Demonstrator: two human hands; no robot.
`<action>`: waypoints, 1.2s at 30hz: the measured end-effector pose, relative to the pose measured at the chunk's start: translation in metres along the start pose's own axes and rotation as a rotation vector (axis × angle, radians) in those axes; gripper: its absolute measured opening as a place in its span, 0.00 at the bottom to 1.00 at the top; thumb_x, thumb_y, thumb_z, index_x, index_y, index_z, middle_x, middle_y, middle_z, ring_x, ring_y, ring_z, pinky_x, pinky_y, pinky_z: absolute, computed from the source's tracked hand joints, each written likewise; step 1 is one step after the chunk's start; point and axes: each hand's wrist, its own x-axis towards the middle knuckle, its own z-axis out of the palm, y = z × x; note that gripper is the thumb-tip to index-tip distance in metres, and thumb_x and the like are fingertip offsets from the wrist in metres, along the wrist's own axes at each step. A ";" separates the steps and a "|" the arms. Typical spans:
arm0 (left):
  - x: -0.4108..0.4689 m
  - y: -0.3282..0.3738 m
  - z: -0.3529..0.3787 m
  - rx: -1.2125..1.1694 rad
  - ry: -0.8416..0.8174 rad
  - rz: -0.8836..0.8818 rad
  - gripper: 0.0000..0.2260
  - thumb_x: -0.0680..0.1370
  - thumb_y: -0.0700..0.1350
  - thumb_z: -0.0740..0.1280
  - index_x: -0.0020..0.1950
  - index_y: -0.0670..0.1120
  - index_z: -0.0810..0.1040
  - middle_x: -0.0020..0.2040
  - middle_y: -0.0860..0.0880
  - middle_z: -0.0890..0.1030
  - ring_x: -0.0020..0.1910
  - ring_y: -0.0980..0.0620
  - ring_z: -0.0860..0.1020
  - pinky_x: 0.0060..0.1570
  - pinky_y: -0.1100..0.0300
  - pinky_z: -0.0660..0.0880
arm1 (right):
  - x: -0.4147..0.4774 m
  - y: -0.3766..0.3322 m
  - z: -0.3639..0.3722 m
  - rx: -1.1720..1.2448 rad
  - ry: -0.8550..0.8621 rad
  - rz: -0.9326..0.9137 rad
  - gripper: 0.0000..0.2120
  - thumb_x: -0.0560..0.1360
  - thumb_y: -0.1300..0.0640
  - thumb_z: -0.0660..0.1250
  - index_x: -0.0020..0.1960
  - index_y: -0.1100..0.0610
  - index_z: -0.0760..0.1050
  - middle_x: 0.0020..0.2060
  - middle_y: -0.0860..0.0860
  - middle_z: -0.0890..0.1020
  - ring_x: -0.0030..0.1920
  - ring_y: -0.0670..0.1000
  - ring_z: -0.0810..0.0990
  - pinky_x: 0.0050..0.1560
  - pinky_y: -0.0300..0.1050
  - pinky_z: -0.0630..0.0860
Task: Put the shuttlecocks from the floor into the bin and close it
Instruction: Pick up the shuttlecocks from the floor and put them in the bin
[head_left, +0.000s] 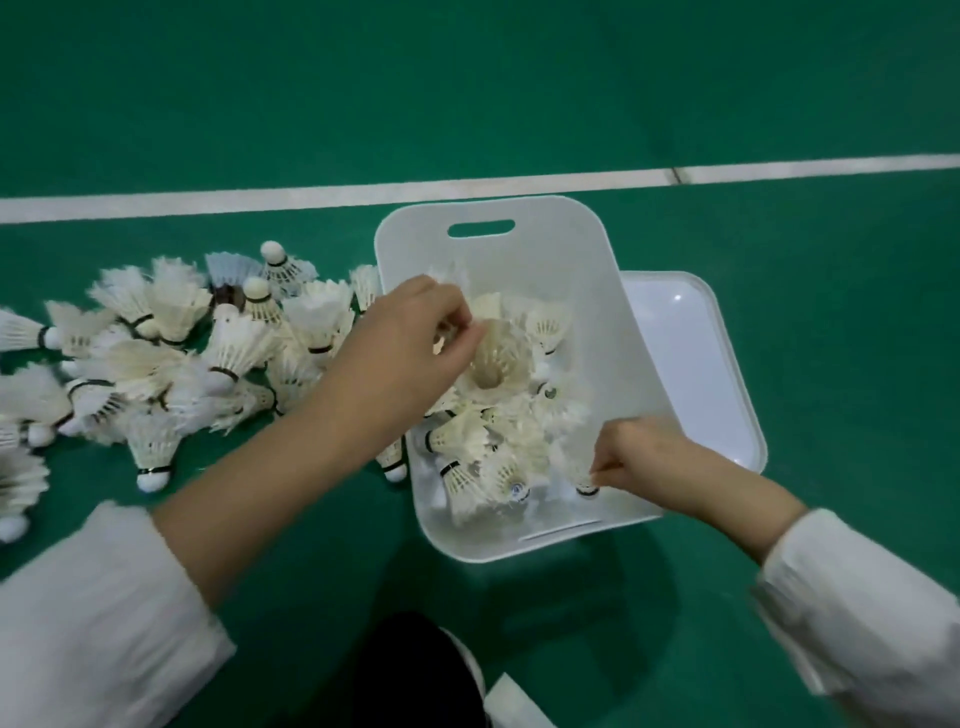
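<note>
A white plastic bin (582, 270) with handle slots stands open on the green floor and holds several white shuttlecocks (498, 447). Over its left side my left hand (410, 343) pinches the feather rim of a shuttlecock (496, 361) whose open skirt faces up. Above the bin's near right corner my right hand (644, 457) pinches another shuttlecock (582, 475) with its cork down. A heap of several loose shuttlecocks (171, 353) lies on the floor left of the bin. The white lid (701, 364) rests flat on the floor against the bin's right side.
A white court line (363, 195) runs across the green floor behind the bin. My dark trouser leg and a white shoe (431, 670) are at the bottom centre. One shuttlecock (395, 465) lies against the bin's left wall.
</note>
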 end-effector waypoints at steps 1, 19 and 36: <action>-0.001 -0.001 0.004 -0.011 -0.003 -0.009 0.06 0.77 0.48 0.63 0.42 0.48 0.74 0.41 0.53 0.73 0.42 0.56 0.74 0.45 0.63 0.70 | 0.010 0.000 0.002 -0.042 -0.017 0.012 0.08 0.73 0.57 0.67 0.48 0.60 0.81 0.47 0.53 0.80 0.51 0.54 0.78 0.39 0.41 0.68; -0.015 -0.009 0.021 0.025 -0.067 -0.050 0.06 0.76 0.48 0.65 0.43 0.47 0.76 0.42 0.53 0.73 0.44 0.55 0.74 0.44 0.61 0.69 | -0.008 -0.007 -0.029 0.037 0.365 -0.171 0.17 0.75 0.59 0.65 0.63 0.52 0.71 0.59 0.49 0.73 0.54 0.53 0.78 0.55 0.50 0.74; -0.016 0.002 0.007 -0.115 -0.107 -0.224 0.20 0.79 0.49 0.60 0.70 0.53 0.59 0.44 0.51 0.77 0.42 0.55 0.77 0.42 0.71 0.69 | -0.027 -0.011 -0.036 0.182 0.265 -0.194 0.13 0.73 0.43 0.63 0.51 0.48 0.79 0.47 0.44 0.78 0.42 0.41 0.77 0.50 0.42 0.75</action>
